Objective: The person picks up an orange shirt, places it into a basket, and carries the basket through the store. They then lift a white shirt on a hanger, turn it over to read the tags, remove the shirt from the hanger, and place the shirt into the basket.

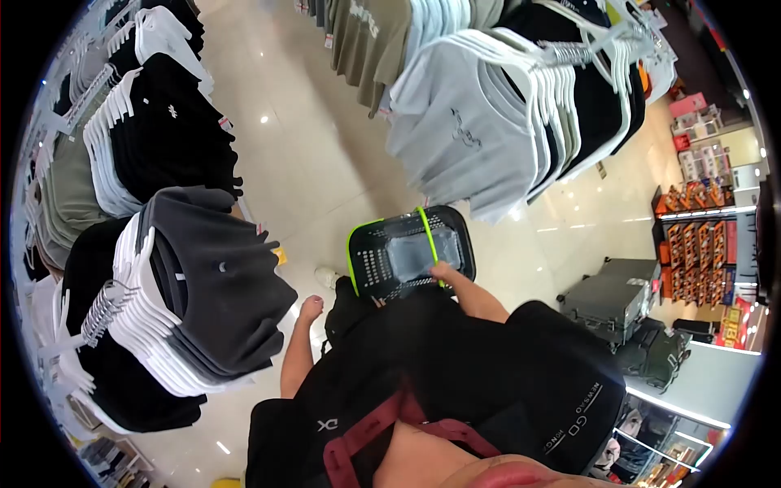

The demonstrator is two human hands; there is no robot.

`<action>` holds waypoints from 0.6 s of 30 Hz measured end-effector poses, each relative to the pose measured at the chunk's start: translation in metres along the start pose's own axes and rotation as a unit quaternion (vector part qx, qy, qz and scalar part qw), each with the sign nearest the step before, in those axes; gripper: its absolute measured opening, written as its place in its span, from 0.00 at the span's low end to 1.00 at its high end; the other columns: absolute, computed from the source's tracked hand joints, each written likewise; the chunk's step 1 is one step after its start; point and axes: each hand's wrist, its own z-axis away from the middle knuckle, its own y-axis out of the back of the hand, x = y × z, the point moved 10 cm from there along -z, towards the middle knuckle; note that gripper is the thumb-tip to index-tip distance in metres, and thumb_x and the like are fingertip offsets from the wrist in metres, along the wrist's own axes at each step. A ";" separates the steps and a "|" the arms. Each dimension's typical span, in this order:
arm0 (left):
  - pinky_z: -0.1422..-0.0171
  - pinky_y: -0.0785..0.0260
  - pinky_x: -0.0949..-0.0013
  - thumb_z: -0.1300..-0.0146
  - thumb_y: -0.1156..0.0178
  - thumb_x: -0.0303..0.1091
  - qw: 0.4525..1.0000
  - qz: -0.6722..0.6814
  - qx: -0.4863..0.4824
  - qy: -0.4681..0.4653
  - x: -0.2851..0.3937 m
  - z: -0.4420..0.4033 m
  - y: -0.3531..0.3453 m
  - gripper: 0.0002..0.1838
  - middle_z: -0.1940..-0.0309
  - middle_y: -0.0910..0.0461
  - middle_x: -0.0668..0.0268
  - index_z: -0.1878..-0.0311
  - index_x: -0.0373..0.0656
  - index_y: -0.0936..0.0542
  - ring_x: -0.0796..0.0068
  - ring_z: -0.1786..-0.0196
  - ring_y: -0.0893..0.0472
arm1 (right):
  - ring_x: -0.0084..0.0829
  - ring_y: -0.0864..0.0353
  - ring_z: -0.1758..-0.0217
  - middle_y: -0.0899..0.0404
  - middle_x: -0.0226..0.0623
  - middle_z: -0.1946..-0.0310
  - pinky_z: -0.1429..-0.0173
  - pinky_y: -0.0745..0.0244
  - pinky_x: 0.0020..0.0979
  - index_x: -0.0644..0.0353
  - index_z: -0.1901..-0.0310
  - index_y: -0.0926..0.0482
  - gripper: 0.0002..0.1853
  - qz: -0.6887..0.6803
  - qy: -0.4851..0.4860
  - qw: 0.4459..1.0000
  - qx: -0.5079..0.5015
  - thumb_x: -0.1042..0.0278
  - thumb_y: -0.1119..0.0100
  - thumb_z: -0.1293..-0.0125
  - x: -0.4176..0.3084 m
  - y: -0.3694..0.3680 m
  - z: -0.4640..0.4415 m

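A black shopping basket [370, 264] with a bright green rim hangs in front of my body. Its green handle [429, 232] runs up across the basket, and my right hand [441, 272] is closed around it. Inside lies a pale, clear-plastic-wrapped package [408, 259]; what it contains cannot be made out. My left hand [311, 307] hangs at my side, fingers curled in, with nothing visible in it. It is nearest to the dark grey T-shirts [224, 285] on the left rack, apart from them.
Black T-shirts [167, 122] on white hangers line the left side. Ahead to the right hangs a rack of light grey T-shirts [464, 122]. Grey suitcases [610, 297] stand at the right, near orange display shelves [698, 248]. A glossy tiled floor [277, 122] runs between the racks.
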 end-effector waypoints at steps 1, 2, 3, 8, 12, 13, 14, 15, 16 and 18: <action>0.61 0.25 0.65 0.40 0.49 0.37 1.000 -0.025 0.018 -0.005 0.001 -0.011 0.021 0.16 0.71 0.18 0.57 0.56 0.37 0.21 0.67 0.70 0.17 | 0.35 0.17 0.77 0.18 0.44 0.77 0.69 0.23 0.37 0.70 0.68 0.20 0.15 -0.016 0.011 1.000 0.016 0.63 0.45 0.43 -0.010 -0.010 -0.011; 0.61 0.26 0.64 0.40 0.49 0.37 0.999 0.009 0.040 -0.015 -0.006 -0.028 0.037 0.16 0.71 0.18 0.57 0.56 0.37 0.21 0.67 0.70 0.17 | 0.36 0.17 0.78 0.19 0.45 0.78 0.70 0.23 0.37 0.71 0.69 0.21 0.15 -0.015 0.017 1.000 0.014 0.63 0.45 0.43 -0.019 -0.019 -0.023; 0.59 0.26 0.63 0.40 0.49 0.37 0.998 0.028 0.059 -0.008 -0.007 -0.038 0.051 0.16 0.70 0.18 0.56 0.55 0.38 0.21 0.66 0.70 0.17 | 0.37 0.18 0.78 0.20 0.45 0.79 0.70 0.23 0.37 0.72 0.70 0.22 0.14 -0.012 0.025 1.000 0.011 0.64 0.45 0.44 -0.030 -0.025 -0.030; 0.50 0.28 0.57 0.42 0.49 0.37 0.996 -0.017 0.038 -0.074 0.019 -0.078 0.073 0.15 0.63 0.19 0.50 0.57 0.38 0.20 0.52 0.57 0.19 | 0.37 0.18 0.78 0.21 0.46 0.81 0.69 0.23 0.37 0.73 0.73 0.22 0.16 0.060 0.045 0.997 0.019 0.63 0.45 0.45 -0.123 -0.021 0.000; 0.56 0.27 0.57 0.43 0.48 0.37 0.990 -0.016 0.002 -0.143 0.051 -0.086 0.059 0.17 0.68 0.19 0.49 0.56 0.36 0.20 0.53 0.62 0.19 | 0.39 0.17 0.74 0.20 0.48 0.79 0.63 0.23 0.37 0.72 0.77 0.22 0.18 0.106 0.054 0.993 0.018 0.61 0.45 0.45 -0.160 -0.034 -0.024; 0.61 0.27 0.61 0.42 0.49 0.36 0.993 0.036 -0.032 -0.112 0.062 -0.072 0.060 0.17 0.70 0.18 0.52 0.56 0.36 0.20 0.60 0.68 0.18 | 0.40 0.16 0.74 0.19 0.48 0.78 0.62 0.23 0.37 0.71 0.78 0.21 0.18 0.135 0.068 0.989 0.009 0.60 0.45 0.44 -0.170 -0.038 -0.032; 0.63 0.27 0.62 0.42 0.49 0.36 0.992 0.053 -0.029 -0.115 0.064 -0.074 0.059 0.16 0.72 0.19 0.54 0.56 0.35 0.20 0.63 0.70 0.18 | 0.41 0.16 0.72 0.19 0.50 0.78 0.60 0.23 0.38 0.70 0.80 0.21 0.20 0.143 0.065 0.988 0.005 0.58 0.45 0.44 -0.181 -0.041 -0.034; 0.64 0.27 0.64 0.41 0.49 0.36 0.990 0.069 -0.026 -0.119 0.063 -0.072 0.060 0.16 0.73 0.19 0.55 0.57 0.35 0.20 0.66 0.72 0.19 | 0.41 0.16 0.72 0.19 0.50 0.78 0.60 0.23 0.38 0.70 0.80 0.21 0.20 0.145 0.070 0.987 0.006 0.58 0.45 0.44 -0.194 -0.040 -0.037; 0.65 0.27 0.64 0.41 0.49 0.36 0.991 0.079 -0.020 -0.110 0.060 -0.070 0.063 0.15 0.73 0.19 0.55 0.58 0.35 0.20 0.66 0.72 0.19 | 0.42 0.16 0.68 0.19 0.52 0.74 0.58 0.23 0.38 0.71 0.74 0.20 0.19 0.184 0.076 0.980 -0.029 0.58 0.45 0.44 -0.214 -0.042 -0.032; 0.64 0.28 0.64 0.41 0.50 0.37 0.991 0.112 -0.021 -0.071 0.048 -0.063 0.068 0.15 0.75 0.19 0.56 0.63 0.35 0.20 0.65 0.72 0.19 | 0.43 0.16 0.63 0.18 0.53 0.69 0.55 0.23 0.38 0.71 0.68 0.20 0.19 0.223 0.088 0.969 -0.060 0.57 0.45 0.43 -0.239 -0.050 -0.039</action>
